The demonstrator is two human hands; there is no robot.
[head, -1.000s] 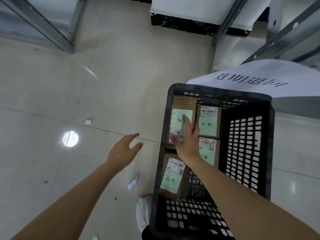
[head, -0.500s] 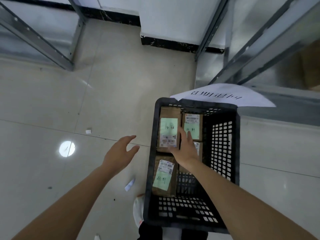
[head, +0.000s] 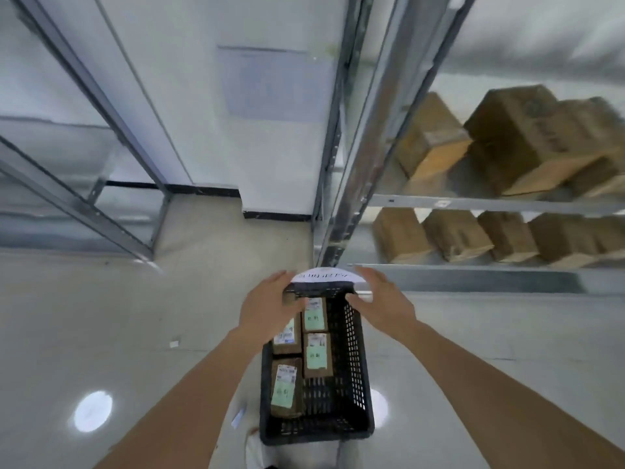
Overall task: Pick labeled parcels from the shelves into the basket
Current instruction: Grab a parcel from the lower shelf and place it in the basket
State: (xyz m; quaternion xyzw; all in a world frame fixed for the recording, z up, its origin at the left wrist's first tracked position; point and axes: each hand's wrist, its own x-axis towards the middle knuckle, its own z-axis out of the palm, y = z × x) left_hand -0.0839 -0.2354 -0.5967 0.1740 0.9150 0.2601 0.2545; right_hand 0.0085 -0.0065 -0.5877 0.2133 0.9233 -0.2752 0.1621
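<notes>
A black slotted basket (head: 355, 384) stands on the floor in front of me. Inside lie several brown parcels with green labels (head: 316, 355). My left hand (head: 267, 304) hovers over the basket's far left corner, fingers straight, and hides part of one parcel. My right hand (head: 380, 299) is at the far right corner, fingers relaxed and holding nothing. Whether either hand touches the rim I cannot tell. More brown cardboard parcels (head: 453, 235) stand on the metal shelves (head: 490, 203) to the right.
A white sheet with printed characters (head: 324, 277) lies just beyond the basket. Metal shelf uprights (head: 358, 164) rise ahead, another rack (head: 77, 204) stands at the left. Small paper scraps (head: 238, 418) lie on the glossy floor.
My view has tilted up to show the shelves. My right hand left the parcels and moved to the basket's far right corner. My left hand came in from the left to the far left corner.
</notes>
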